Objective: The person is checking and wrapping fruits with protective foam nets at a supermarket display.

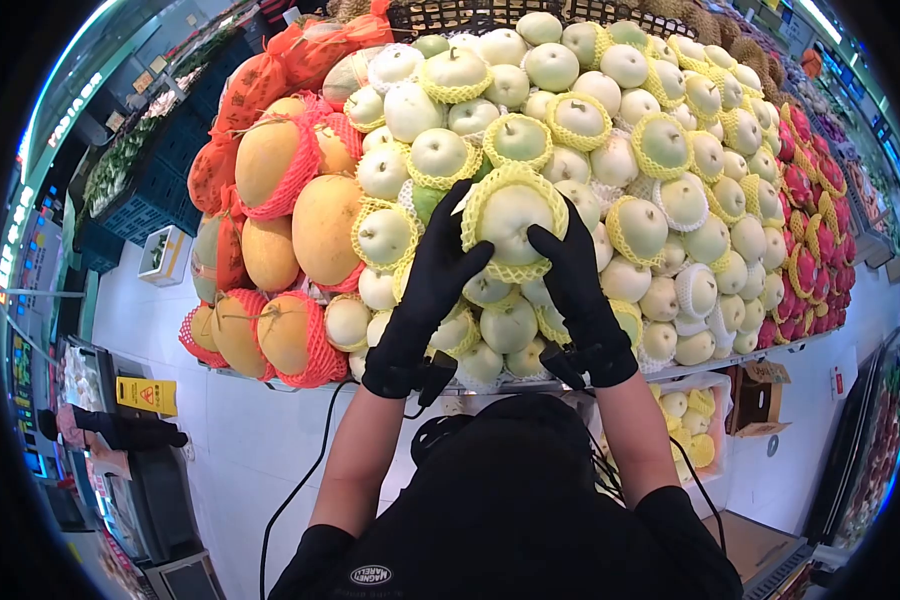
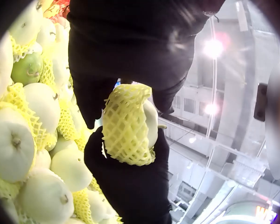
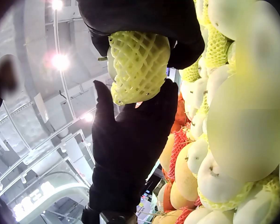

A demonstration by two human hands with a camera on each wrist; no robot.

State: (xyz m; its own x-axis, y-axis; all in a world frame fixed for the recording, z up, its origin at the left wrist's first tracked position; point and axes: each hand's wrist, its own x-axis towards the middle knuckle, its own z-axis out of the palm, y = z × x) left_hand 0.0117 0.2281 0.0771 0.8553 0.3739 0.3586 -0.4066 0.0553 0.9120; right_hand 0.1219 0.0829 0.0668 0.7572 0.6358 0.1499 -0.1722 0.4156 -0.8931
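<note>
A pale green melon (image 1: 515, 222) in a yellow foam net is held up between both hands, above the front of the melon pile. My black-gloved left hand (image 1: 436, 265) grips its left side, thumb toward me. The right hand (image 1: 574, 278), gloved likewise, holds the opposite side with its thumb near the lower front. In the left wrist view the yellow foam net (image 2: 127, 126) covers much of the melon, and some bare skin shows beside it. A short stem sticks out of the melon (image 3: 111, 65) in the right wrist view. The fingers behind the fruit are partly hidden.
Many pale melons (image 1: 625, 65), some in foam nets, are heaped around the hands. Large orange melons (image 1: 328, 230) in red nets lie left, dragon fruit (image 1: 805, 265) right. Below the display's front edge stands a box (image 1: 715, 400) of melons. Thin black cables (image 1: 295, 490) hang from the wrists.
</note>
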